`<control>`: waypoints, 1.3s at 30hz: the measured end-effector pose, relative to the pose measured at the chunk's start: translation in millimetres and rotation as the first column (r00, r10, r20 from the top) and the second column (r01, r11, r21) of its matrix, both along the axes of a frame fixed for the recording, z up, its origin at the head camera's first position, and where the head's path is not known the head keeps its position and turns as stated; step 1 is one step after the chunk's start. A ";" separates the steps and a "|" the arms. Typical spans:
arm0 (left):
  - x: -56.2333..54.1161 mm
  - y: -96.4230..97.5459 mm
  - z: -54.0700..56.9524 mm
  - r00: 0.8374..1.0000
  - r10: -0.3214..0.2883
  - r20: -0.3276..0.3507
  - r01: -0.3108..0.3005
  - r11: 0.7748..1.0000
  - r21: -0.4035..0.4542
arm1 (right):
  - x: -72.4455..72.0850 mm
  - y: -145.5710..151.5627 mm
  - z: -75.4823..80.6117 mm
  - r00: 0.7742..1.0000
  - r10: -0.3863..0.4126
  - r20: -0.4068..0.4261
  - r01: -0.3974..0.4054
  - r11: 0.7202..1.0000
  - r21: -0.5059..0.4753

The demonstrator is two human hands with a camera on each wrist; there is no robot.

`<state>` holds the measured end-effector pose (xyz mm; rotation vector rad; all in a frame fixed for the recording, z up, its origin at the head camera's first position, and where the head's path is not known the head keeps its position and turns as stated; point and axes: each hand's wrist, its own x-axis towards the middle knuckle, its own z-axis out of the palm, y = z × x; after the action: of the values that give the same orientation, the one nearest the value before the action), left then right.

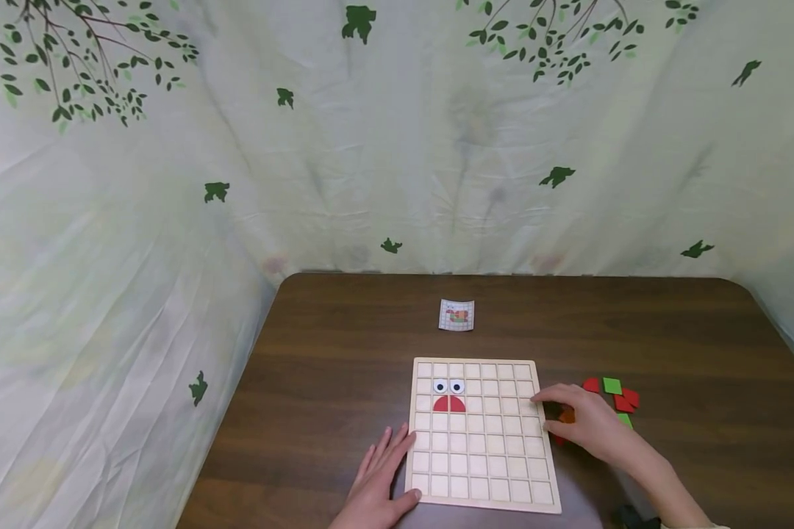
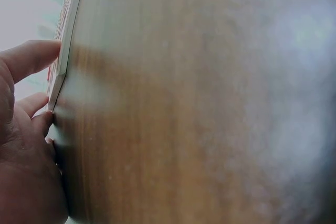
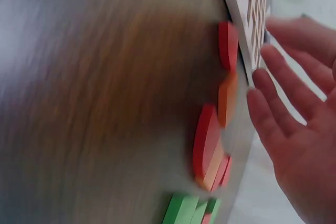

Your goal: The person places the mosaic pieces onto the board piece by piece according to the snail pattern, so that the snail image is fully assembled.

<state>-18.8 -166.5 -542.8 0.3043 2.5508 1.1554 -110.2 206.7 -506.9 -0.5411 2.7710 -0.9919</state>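
The board (image 1: 486, 463) lies flat on the table (image 1: 317, 411), its grid facing up. In its second row from the far edge sit two eye tiles (image 1: 440, 386), side by side in the second and third columns from the left. Directly below them, in the board's third row, two red quarters (image 1: 442, 404) meet along their straight sides and make a dome. The left hand (image 1: 378, 485) rests at the board's near left corner, fingers extended against the left edge and thumb touching by the corner; thumb and fingers are apart. The right hand (image 1: 589, 419) is at the board's right edge, its thumb and forefinger apart, the other fingers loosely extended in the right wrist view. To the right of the board, partly under that hand, lie loose red tiles (image 1: 627, 400), green tiles (image 1: 612, 386) and orange tiles (image 1: 567, 416), some touching or overlapping. Beyond the board's far edge, well apart from it, a card (image 1: 456, 315) shows a small coloured picture on a grid. Farther beyond the board hangs a leaf-printed cloth (image 1: 344, 162).
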 end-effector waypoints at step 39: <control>-0.2 1.5 3.1 1.000 -0.007 -0.024 0.008 1.000 0.015 | -8.6 30.1 -7.7 0.998 -0.018 -0.057 0.023 0.996 0.083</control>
<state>-19.0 -165.0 -539.7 0.3331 2.5606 1.1750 -118.8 236.8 -514.6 -0.5379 2.8579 -0.8737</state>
